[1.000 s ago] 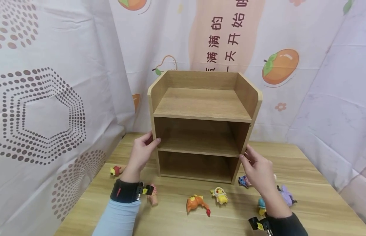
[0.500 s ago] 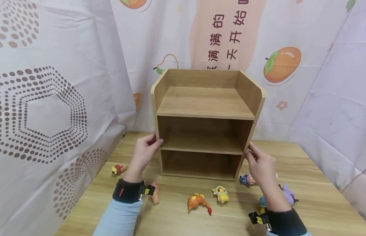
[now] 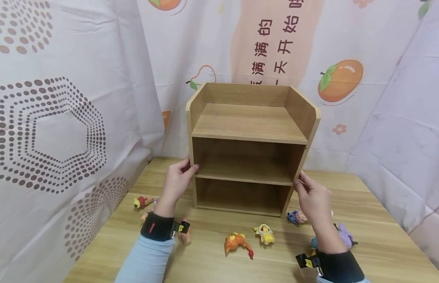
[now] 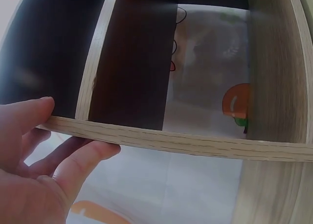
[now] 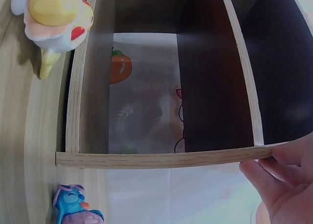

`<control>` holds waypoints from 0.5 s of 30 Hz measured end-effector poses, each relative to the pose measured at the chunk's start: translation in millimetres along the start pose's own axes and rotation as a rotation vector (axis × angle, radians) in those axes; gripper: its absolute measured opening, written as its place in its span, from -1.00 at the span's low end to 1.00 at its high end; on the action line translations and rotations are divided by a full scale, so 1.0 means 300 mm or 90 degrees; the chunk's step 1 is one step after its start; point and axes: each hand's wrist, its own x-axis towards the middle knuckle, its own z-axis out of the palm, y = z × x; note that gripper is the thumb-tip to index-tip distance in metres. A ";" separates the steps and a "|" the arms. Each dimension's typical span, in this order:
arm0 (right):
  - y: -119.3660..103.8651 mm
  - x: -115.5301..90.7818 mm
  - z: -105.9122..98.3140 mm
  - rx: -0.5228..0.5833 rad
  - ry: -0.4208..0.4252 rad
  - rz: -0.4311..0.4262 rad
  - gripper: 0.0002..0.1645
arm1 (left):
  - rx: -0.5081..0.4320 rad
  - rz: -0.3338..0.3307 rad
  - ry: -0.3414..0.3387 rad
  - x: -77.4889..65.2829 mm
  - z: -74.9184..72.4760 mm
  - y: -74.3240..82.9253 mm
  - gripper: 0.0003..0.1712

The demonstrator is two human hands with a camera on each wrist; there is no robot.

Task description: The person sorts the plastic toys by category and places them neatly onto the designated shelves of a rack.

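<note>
A light wood shelf unit (image 3: pixel 249 122) with a raised rim around its top and two compartments below stands on the table. My left hand (image 3: pixel 177 180) grips its left side panel about halfway up. In the left wrist view, fingers (image 4: pixel 36 111) lie at the panel's front edge and others reach along its outer face. Opposite, my right hand (image 3: pixel 314 199) holds the right side panel at about the middle board's height. The right wrist view has the fingertips (image 5: pixel 254 172) right at that panel's edge. Both compartments hold nothing that shows.
On the wood table (image 3: pixel 205 263) lie an orange toy figure (image 3: pixel 235 241), a yellow-and-white figure (image 3: pixel 265 234) and a blue figure (image 5: pixel 71 202). A red-and-yellow figure (image 3: pixel 141 202) lies far left, a purple one (image 3: pixel 345 236) behind my right forearm. A printed curtain (image 3: pixel 262 43) hangs behind.
The shelf unit has shifted slightly right, with my left hand moving along. My right thumb has slid from the panel's front toward its outer edge. The view has drifted a little too.
</note>
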 end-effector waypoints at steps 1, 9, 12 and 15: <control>0.000 0.001 0.002 0.004 -0.003 0.003 -0.57 | 0.000 -0.002 0.003 0.002 0.001 0.000 -0.46; 0.016 0.022 0.010 0.009 0.013 0.023 -0.58 | 0.026 0.005 0.017 0.020 0.028 0.000 -0.46; 0.022 0.028 0.011 0.012 0.017 0.023 -0.58 | 0.039 0.008 0.023 0.026 0.038 -0.001 -0.46; 0.023 0.031 0.011 0.015 0.015 0.021 -0.58 | 0.042 0.004 0.026 0.030 0.044 -0.003 -0.46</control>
